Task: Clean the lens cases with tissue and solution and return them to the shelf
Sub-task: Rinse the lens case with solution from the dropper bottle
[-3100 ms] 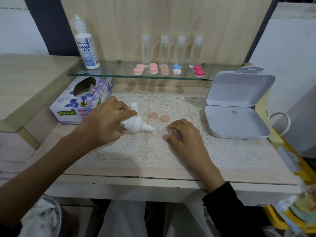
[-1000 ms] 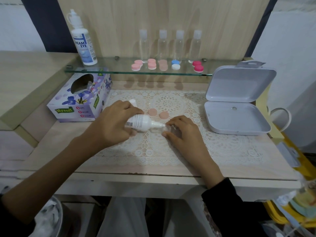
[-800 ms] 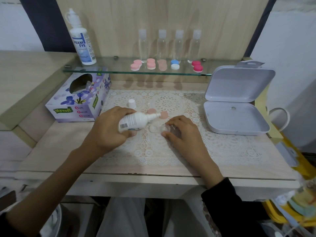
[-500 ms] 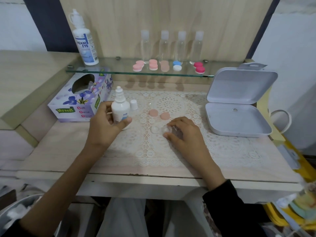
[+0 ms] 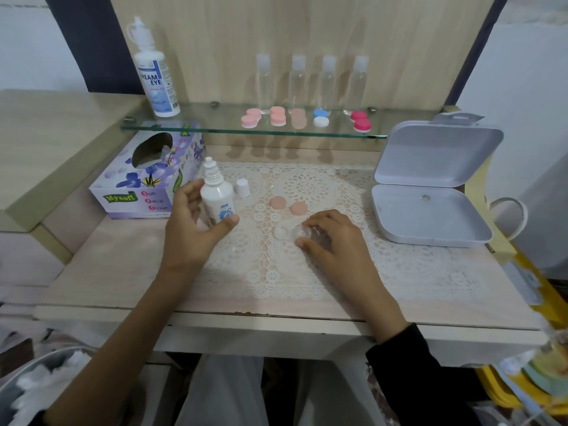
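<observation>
My left hand (image 5: 190,229) holds a small white solution bottle (image 5: 216,198) upright on the lace mat, its nozzle uncovered. The bottle's white cap (image 5: 242,187) stands just to its right. My right hand (image 5: 330,238) pinches a clear open lens case (image 5: 289,232) against the mat. Two peach lids (image 5: 289,205) lie just behind the case. Several closed lens cases (image 5: 278,115) in pink, peach, blue-white and red sit on the glass shelf (image 5: 215,123).
A floral tissue box (image 5: 144,179) stands at the left under the shelf. A large solution bottle (image 5: 155,72) and several clear bottles (image 5: 312,83) are on the shelf. An open grey box (image 5: 430,207) sits at the right. A bin of used tissue (image 5: 40,382) is lower left.
My left hand lifted the small bottle away from the clear case, turned it upright and moved it left onto the mat beside its cap. My right hand stayed on the case.
</observation>
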Tool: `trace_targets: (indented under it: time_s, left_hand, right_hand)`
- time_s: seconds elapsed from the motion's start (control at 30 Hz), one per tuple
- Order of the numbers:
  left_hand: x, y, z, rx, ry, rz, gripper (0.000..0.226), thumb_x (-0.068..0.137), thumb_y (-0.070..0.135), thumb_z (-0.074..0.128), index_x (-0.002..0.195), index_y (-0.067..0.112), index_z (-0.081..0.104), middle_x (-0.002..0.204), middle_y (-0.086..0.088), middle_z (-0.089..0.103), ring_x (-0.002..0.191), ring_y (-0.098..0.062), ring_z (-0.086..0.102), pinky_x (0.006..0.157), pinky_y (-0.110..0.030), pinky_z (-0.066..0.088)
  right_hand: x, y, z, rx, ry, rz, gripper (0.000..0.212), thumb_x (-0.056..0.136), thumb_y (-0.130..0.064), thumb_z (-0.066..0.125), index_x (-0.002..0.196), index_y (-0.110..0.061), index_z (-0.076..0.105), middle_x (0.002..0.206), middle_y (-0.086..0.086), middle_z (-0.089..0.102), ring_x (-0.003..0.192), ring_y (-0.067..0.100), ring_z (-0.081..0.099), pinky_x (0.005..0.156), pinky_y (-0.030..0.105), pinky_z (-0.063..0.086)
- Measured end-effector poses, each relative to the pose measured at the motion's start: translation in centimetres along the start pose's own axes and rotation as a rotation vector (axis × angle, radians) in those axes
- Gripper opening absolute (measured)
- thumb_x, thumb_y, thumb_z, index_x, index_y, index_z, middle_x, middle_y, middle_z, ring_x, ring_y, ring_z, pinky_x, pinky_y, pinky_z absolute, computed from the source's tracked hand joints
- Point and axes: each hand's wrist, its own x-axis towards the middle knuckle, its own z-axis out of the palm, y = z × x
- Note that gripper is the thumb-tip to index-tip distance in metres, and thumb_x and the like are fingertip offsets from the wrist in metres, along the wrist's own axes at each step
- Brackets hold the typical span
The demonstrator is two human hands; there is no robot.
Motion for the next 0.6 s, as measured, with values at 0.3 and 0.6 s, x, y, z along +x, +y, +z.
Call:
trace_targets:
  time_s: [0.3, 0.6]
  left_hand:
    - [-3.6, 5.1, 2.7, 0.198, 0.011, 0.576, 0.031, 0.08, -0.011, 0.057, 0.106, 0.005, 0.061, 0.108, 0.002, 0.059, 0.108, -0.012, 0.055, 0.095, -0.026, 0.042]
    - [2.3, 3.1, 7.5, 0.704, -0.346, 0.356, 0.044, 0.09, -0.005, 0.046, 0.132, 0.009, 0.052, 0.132, -0.004, 0.049, 0.118, -0.02, 0.048, 0.096, -0.035, 0.043]
  right_hand:
    - [-0.1, 0.0, 0.0, -0.009, 0.013, -0.005, 0.025, 0.086, -0.023, 0.069, 0.109, -0.013, 0.067, 0.107, -0.006, 0.058, 0.099, 0.008, 0.05, 0.081, 0.009, 0.033]
    - [0.1, 0.0, 0.0, -0.038, 0.014, -0.015, 0.025, 0.086, -0.024, 0.069, 0.108, -0.012, 0.068, 0.106, -0.005, 0.059, 0.099, 0.01, 0.051, 0.08, 0.006, 0.031]
